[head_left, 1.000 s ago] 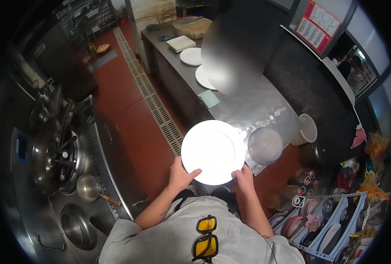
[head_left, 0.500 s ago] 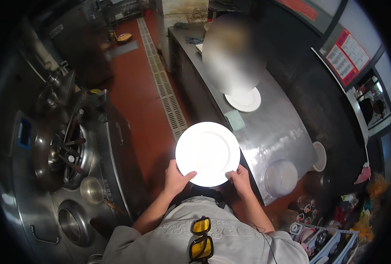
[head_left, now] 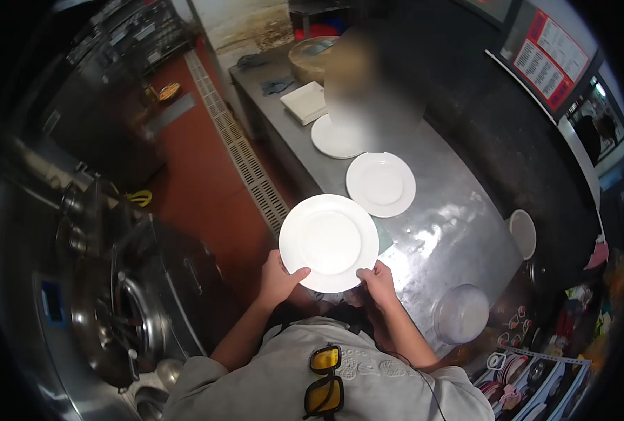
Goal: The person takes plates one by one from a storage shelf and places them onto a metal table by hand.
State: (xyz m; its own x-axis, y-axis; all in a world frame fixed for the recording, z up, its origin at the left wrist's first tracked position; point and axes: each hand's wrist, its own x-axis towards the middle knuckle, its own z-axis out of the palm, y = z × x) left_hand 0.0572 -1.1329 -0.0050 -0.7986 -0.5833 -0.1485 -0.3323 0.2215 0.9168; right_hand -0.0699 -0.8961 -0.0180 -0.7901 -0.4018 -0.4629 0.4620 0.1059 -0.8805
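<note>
A round white plate (head_left: 329, 238) is held out in front of my body, its face turned up toward me. My left hand (head_left: 279, 281) grips the lower left rim, thumb on top. On the lower right rim, my right hand (head_left: 378, 282) pinches the plate the same way; the fingers beneath are hidden. Just beyond it, another round white plate (head_left: 382, 184) lies on the steel counter (head_left: 459, 203). Between the two, a pale green cloth (head_left: 385, 242) shows partly, covered by the held plate.
Farther along the counter are a round white plate (head_left: 334, 137), a square white dish (head_left: 303, 103) and a blue-grey cloth (head_left: 277, 86). A blurred patch hides part of it. A clear tub (head_left: 461, 314) sits at the near end. Woks (head_left: 101, 323) stand left; a floor drain grate (head_left: 238, 140) runs between.
My view has shifted and I am closer to the counter, with the held plate now overlapping its edge and the cloth. More plates show at the back. Both hands keep their grip.
</note>
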